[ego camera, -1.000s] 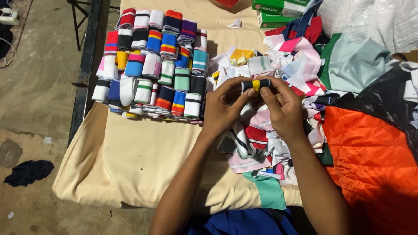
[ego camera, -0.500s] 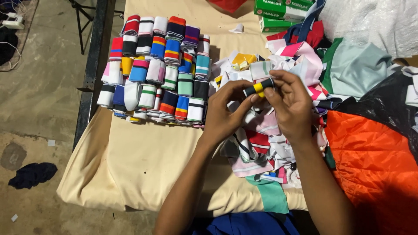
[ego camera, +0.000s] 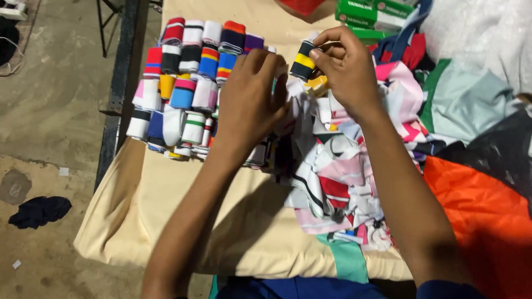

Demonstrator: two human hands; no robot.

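two bare hands work over a table draped in a cream cloth [ego camera: 166, 221]. the right hand [ego camera: 346, 69] is closed around a small rolled strip of ribbed fabric [ego camera: 302, 60], black with a yellow and a blue band, pinching it between thumb and fingertips and holding it up off the cloth, above the loose heap. the left hand [ego camera: 249, 105] lies palm down just left of that roll, its fingers spread and curled over the right edge of the rows of rolled strips [ego camera: 188, 88]; whether it grips anything underneath cannot be told, since the palm hides what is below. those rows sit on the far left part of the cloth, packed side by side in red, white, black, blue, orange, pink and purple stripes. right of the left hand, on the same cloth, lies a loose heap of fabric scraps [ego camera: 332, 171] in white, pink, red and grey. further right of the heap lie a pale green piece [ego camera: 465, 105] and a bright orange sheet [ego camera: 487, 216]. green boxes [ego camera: 371, 14] sit at the far edge of the cloth, beyond the right hand. left of the table, on the bare floor, lies a dark rag [ego camera: 39, 211].
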